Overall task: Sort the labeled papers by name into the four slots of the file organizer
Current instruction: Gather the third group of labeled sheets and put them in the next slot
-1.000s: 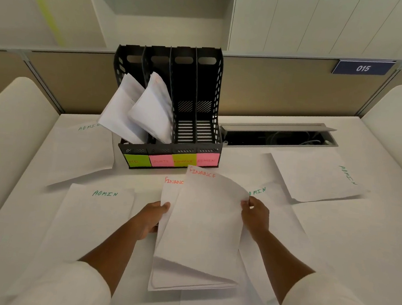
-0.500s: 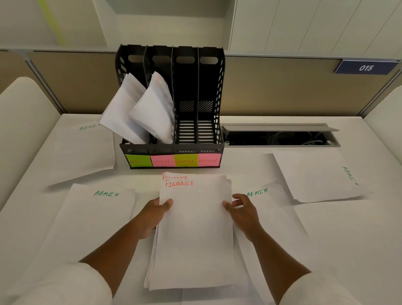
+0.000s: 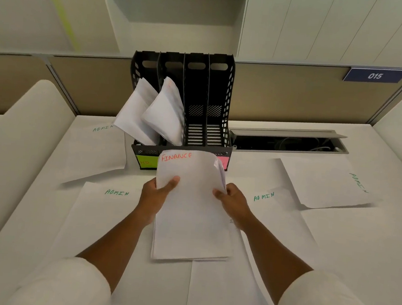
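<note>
FINANCE stack (image 3: 190, 211) held off the desk (image 3: 356, 248) at its upper edge, in front of the organizer (image 3: 182, 107). Left hand (image 3: 158, 197) grips the left edge, thumb on the top sheet, fingers curled under. Right hand (image 3: 232, 200) grips the right edge the same way. Top corner on the right side is curling over; several sheet edges are fanned apart there.

Organizer: four slots. The two left slots each hold leaning papers (image 3: 150, 114); the two right slots look empty. Front tags partly hidden by the stack: green tag (image 3: 146, 162) at left and pink tag (image 3: 222, 161) at right are visible, middle ones covered, wording unreadable.

ADMIN sheets (image 3: 109, 207) lie flat around the stack, left, right and far right.

Risks, as judged:
- Wrong slot. Tags are hidden behind the stack, so the FINANCE slot must be checked before insertion.
- Fanned right edge could catch on a divider and crumple or split the stack between two slots.
- Grip is only near the top, so the lower half hangs loose; bottom sheets could slide out.
- Leaning papers in the second slot overhang towards the third and may be snagged or knocked.
</note>
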`<act>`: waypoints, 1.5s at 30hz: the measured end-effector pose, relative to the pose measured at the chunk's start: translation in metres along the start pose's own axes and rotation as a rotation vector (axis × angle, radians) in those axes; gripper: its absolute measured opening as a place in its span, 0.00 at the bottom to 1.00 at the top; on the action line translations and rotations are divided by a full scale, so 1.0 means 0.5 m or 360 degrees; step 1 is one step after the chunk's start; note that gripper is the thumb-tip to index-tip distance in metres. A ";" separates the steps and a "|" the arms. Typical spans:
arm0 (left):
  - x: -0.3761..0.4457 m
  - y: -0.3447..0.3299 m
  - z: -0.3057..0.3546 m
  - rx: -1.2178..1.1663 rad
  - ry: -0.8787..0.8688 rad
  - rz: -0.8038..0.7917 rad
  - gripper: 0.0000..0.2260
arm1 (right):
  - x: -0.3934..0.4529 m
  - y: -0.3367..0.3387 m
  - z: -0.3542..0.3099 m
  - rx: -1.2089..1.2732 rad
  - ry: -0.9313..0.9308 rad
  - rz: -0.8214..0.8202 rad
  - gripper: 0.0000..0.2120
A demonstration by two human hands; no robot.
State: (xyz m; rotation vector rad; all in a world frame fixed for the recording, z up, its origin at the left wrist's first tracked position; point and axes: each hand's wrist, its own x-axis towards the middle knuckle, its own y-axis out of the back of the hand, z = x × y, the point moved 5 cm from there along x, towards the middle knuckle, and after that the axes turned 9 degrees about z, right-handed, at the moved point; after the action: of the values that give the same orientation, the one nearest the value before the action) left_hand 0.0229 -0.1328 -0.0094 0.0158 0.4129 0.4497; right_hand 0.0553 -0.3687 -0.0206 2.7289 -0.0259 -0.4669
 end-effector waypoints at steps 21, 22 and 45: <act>-0.046 0.030 0.111 -0.0165 -0.0684 0.0402 0.18 | -0.050 -0.081 -0.155 -0.0076 0.0691 0.0145 0.20; -0.047 0.034 0.106 -0.0167 -0.0678 0.0410 0.18 | -0.048 -0.081 -0.144 -0.0131 0.0693 0.0128 0.19; -0.031 0.051 0.075 -0.0067 -0.0529 0.0238 0.17 | -0.035 -0.055 -0.108 -0.0198 0.0495 0.0235 0.09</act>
State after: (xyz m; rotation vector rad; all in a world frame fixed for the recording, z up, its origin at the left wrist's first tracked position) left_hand 0.0145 -0.1136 0.0338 0.0797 0.0754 0.5918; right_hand 0.0554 -0.3225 0.0224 2.6217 -0.1114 -0.0002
